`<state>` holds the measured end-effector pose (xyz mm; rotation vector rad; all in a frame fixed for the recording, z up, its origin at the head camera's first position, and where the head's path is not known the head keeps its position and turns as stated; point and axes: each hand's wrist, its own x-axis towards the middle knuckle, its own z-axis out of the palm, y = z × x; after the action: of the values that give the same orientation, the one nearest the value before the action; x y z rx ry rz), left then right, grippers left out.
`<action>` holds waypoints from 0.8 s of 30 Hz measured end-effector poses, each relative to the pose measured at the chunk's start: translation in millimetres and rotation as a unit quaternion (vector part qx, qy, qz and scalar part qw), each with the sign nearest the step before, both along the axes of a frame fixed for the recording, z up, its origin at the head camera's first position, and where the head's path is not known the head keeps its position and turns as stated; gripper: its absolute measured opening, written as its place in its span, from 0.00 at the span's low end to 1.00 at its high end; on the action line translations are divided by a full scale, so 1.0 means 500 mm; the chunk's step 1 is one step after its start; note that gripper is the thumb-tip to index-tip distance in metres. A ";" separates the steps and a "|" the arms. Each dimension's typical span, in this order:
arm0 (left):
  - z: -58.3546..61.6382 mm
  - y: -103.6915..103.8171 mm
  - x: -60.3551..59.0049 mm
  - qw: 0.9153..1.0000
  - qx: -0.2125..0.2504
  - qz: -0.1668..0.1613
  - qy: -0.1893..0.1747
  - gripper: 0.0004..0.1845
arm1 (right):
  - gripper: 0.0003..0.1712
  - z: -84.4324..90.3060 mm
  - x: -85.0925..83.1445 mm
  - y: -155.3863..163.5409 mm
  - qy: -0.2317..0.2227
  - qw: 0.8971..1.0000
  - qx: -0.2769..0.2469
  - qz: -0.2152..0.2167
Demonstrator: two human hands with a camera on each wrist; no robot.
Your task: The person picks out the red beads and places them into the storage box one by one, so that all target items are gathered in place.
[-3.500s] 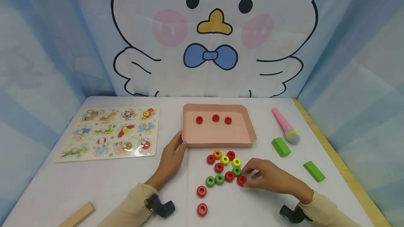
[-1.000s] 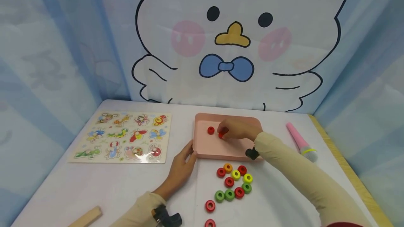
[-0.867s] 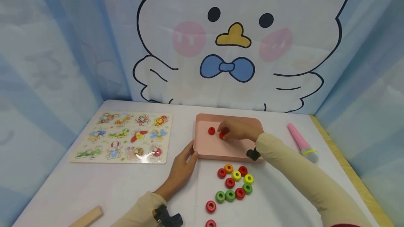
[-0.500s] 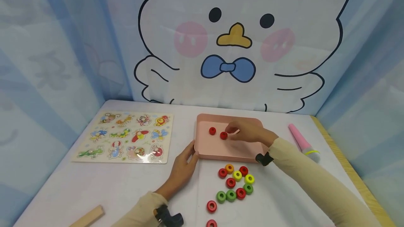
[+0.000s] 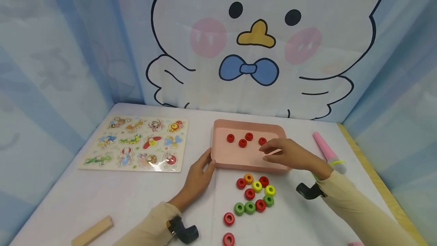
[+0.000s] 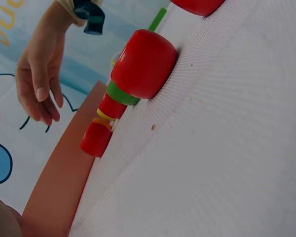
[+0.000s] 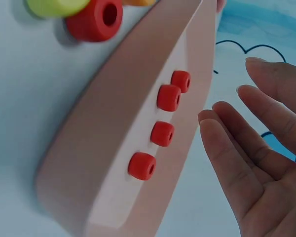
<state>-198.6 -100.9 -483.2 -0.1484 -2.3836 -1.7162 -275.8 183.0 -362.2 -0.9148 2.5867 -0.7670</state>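
My left hand [image 5: 198, 177] rests against the left front corner of the pink tray [image 5: 235, 159], its fingers along the side. Inside the tray sit several red beads [image 5: 242, 143], spaced apart. My right hand [image 5: 290, 155] hovers over the tray's right front part, fingers spread and holding nothing, as the right wrist view confirms with the fingers [image 7: 227, 163] apart. On the table in front of the tray lie loose ring-shaped beads: red beads [image 5: 260, 205], green beads [image 5: 250, 207], yellow beads [image 5: 257, 186] and an orange bead [image 5: 248, 178].
A puzzle board [image 5: 141, 143] with insect pictures lies at left. A toy microphone [image 5: 326, 148] is at right, beside the right forearm, which mostly hides a green block. A wooden block [image 5: 92, 231] lies at front left, and a patterned curtain [image 5: 252, 98] hangs behind the table.
My right hand carried a red bead from the table into the tray, let it go, then drew back to the right with its fingers opened. My left hand stays at the tray's corner.
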 end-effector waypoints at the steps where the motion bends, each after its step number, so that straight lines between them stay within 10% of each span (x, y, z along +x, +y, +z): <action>1: 0.001 -0.001 0.000 1.000 0.000 0.000 0.002 0.29 | 0.19 -0.001 0.008 0.006 -0.001 1.000 -0.003 -0.002; 24: 0.001 0.002 -0.006 1.000 -0.005 0.003 -0.009 0.28 | 0.18 -0.082 0.095 0.029 -0.028 0.999 -0.001 0.029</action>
<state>-201.7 -99.7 -482.5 -0.1280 -2.4017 -1.7109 -228.5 197.7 -403.0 -0.9501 2.5010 -0.7674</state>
